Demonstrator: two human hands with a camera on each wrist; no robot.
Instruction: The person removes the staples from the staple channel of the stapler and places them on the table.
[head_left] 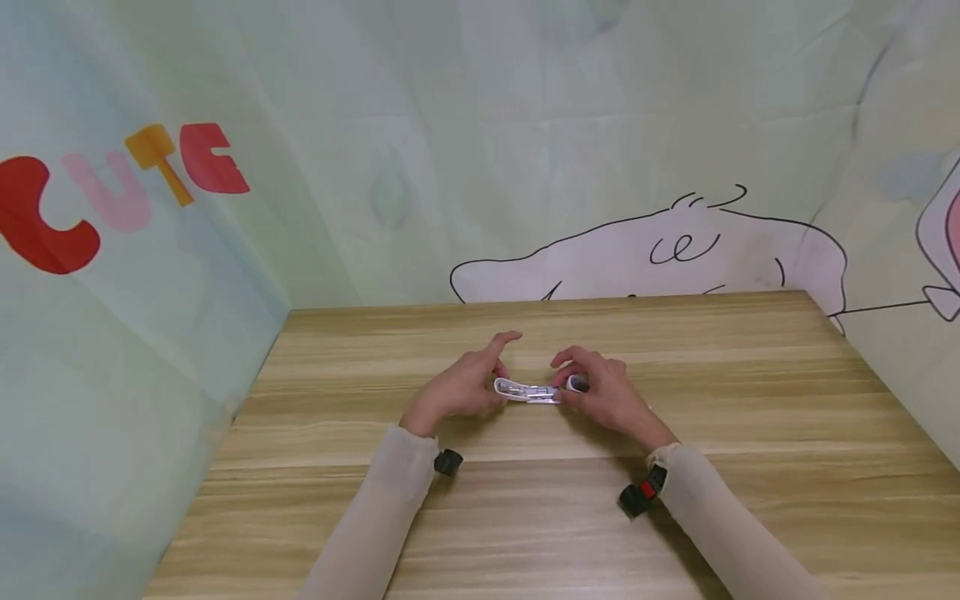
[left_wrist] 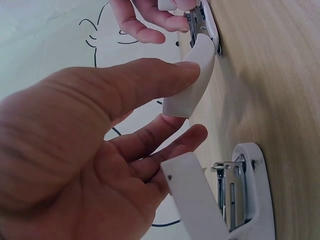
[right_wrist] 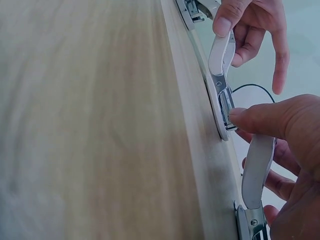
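Between the two hands lies a white stapler point(head_left: 525, 392) with a metal magazine, its handle folded back to the left. My left hand point(head_left: 463, 386) pinches the white handle with the thumb on top, its index finger raised in the head view. My right hand point(head_left: 609, 393) holds the metal magazine end, the thumb pressing on it. A second stapler point(right_wrist: 257, 170) stands under the right hand, which mostly hides it in the head view. Beside the left hand's palm a third stapler point(left_wrist: 192, 195) has its handle tilted up off the metal part; the left hand covers it from above.
The wood-grain table point(head_left: 480, 517) runs back to a printed cloth backdrop point(head_left: 480, 167) with a cartoon figure and coloured letters. Black wrist devices point(head_left: 448, 462) sit at both cuffs. The staplers stand in a row from left to right.
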